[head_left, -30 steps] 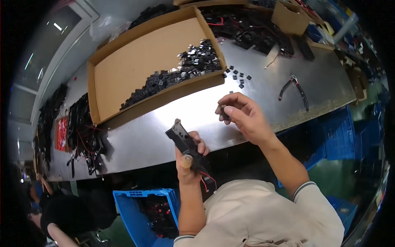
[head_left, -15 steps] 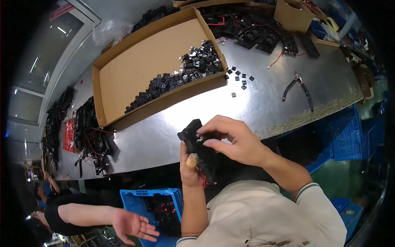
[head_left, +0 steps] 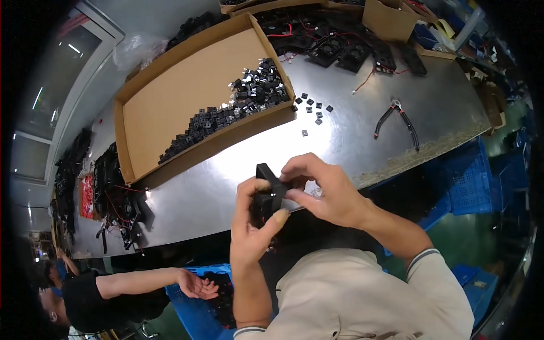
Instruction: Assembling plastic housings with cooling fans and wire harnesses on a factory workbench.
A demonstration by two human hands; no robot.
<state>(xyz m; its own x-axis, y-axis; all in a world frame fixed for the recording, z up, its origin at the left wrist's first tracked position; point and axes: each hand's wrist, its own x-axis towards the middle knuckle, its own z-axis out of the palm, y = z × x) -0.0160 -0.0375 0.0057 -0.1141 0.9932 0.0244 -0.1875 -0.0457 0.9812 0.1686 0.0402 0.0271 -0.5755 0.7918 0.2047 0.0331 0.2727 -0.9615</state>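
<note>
Left hand (head_left: 249, 238) has rotated; it and right hand (head_left: 333, 191), grips curled, pinch black housing (head_left: 277, 194).

A hand could slide along the shiny strip of table (head_left: 209, 175) in the middle, just below the box (head_left: 226, 135). The box walls stand up and block the way at the upper left. On the left, black parts (head_left: 107, 164) stop the strip. Just past the box's right corner, little bits (head_left: 330, 108) are in the way. Between them and the pliers (head_left: 408, 126) there is a gap going up, but a wire (head_left: 365, 82) and fans (head_left: 351, 58) close its top. The black thing (head_left: 264, 174) fills the space between the left hand (head_left: 252, 241) and right hand (head_left: 334, 195). At the lower left, another person's arm (head_left: 139, 281) blocks the way.
</note>
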